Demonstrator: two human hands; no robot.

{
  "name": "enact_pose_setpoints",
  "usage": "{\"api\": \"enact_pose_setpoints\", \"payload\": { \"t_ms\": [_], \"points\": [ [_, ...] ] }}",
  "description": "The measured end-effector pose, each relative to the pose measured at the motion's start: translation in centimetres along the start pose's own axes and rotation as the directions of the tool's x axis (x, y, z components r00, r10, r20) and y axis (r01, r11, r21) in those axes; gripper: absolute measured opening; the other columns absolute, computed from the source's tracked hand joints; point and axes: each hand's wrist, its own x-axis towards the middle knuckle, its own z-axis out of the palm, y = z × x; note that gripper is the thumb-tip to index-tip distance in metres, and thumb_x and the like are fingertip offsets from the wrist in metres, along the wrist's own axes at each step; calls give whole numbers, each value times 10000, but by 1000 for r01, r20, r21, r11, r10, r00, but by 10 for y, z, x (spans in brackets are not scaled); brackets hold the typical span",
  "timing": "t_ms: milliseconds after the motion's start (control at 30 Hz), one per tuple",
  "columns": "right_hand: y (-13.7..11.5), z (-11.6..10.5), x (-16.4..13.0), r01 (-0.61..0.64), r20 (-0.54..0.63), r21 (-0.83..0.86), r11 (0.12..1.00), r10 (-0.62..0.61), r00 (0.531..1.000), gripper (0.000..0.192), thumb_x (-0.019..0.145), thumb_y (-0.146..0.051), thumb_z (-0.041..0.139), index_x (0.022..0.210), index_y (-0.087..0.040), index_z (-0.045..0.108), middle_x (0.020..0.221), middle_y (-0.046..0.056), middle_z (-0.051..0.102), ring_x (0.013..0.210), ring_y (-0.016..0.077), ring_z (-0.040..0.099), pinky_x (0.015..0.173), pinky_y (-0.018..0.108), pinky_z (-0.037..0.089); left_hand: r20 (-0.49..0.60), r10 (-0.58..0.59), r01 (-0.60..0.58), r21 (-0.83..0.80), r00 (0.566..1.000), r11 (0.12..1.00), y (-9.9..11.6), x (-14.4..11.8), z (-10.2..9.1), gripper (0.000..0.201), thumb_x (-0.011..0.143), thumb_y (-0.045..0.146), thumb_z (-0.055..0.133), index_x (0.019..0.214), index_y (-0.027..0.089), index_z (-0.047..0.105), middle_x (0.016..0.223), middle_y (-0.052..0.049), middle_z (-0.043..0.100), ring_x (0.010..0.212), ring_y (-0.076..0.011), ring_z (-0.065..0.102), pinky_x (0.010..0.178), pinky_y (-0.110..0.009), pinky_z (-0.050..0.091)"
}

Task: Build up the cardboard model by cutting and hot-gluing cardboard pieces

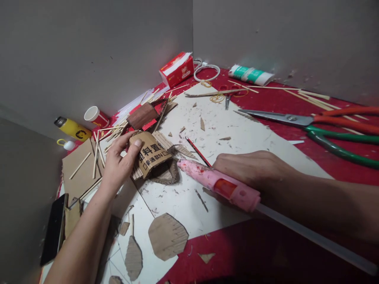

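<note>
My left hand (117,163) grips a folded piece of brown cardboard (152,152) printed with black characters, thumb on its top, holding it down on the white board (237,134). My right hand (251,169) holds a pink glue gun (219,183) with a clear glue stick (314,236) out of its back. The gun's nozzle points left and touches the lower edge of the cardboard piece. Under the cardboard lies a darker corrugated scrap (167,175).
Large scissors with orange and green handles (325,126) lie at the right on the red cloth. Bamboo sticks, a small cardboard roof model (145,115), a tissue box (177,69), a yellow bottle (72,129), a cup (96,116), a phone (55,228) and cut cardboard shapes (167,236) lie around.
</note>
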Motion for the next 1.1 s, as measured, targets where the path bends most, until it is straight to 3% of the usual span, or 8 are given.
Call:
{"api": "enact_pose_setpoints", "payload": {
  "t_ms": [667, 933, 1100],
  "points": [
    [10, 10, -2, 25, 52, -101, 995, -19, 998, 158, 873, -267, 452, 726, -217, 482, 605, -43, 457, 492, 102, 418, 484, 237, 261, -7, 18, -18, 30, 1000, 999, -3, 1, 1, 522, 850, 585, 585, 1211, 219, 673, 1140, -95, 681, 1003, -254, 619, 888, -410, 505],
    [9, 10, 8, -29, 188, -185, 982, 65, 980, 136, 848, -268, 487, 721, -219, 487, 630, -31, 533, 534, 114, 493, 497, 234, 270, -9, 58, -58, 8, 998, 998, -4, 1, 2, 488, 855, 570, 584, 1185, 225, 686, 1153, -92, 681, 1038, -269, 614, 873, -399, 511],
    [5, 11, 6, 18, 52, -86, 996, -14, 999, 167, 904, -308, 456, 770, -244, 532, 614, -44, 540, 488, 111, 469, 466, 253, 269, -1, 56, -56, 1, 998, 998, -4, 1, 2, 481, 861, 566, 579, 1188, 230, 683, 1137, -94, 690, 1031, -267, 614, 874, -414, 512]
  ]
}}
